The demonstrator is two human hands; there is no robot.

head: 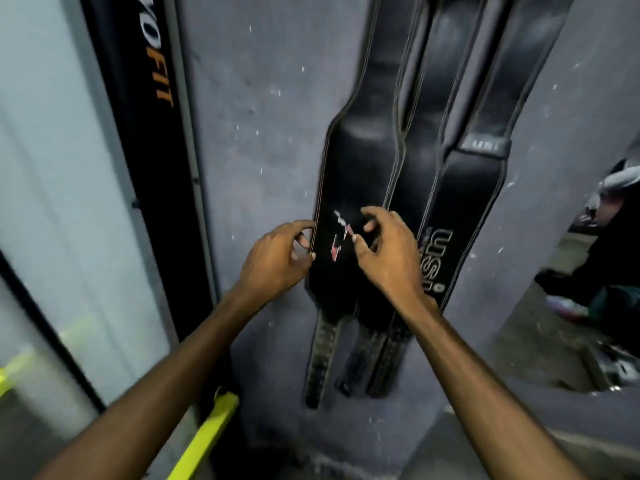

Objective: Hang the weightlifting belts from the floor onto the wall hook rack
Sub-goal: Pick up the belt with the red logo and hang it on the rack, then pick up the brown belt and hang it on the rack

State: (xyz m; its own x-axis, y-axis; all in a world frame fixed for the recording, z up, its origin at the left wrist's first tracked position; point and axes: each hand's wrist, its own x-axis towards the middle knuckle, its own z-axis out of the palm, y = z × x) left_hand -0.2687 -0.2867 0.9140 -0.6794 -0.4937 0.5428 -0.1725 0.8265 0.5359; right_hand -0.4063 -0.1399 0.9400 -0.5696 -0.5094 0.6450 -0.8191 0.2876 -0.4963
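Three black leather weightlifting belts hang side by side down a grey wall. The left belt (360,161) bears a red and white logo, a middle belt (426,98) lies partly behind it, and the right belt (474,188) reads "USI". Their tops and any hook rack are cut off by the frame's upper edge. My left hand (277,261) pinches the left edge of the left belt. In front of the same belt's face hovers my right hand (388,251), fingers curled loosely apart, holding nothing.
A black banner with orange lettering (149,98) runs down the wall's left side beside a pale panel. A yellow-green bar (204,438) slants near the floor at lower left. Clutter lies on the floor (588,306) at the right, past the wall's corner.
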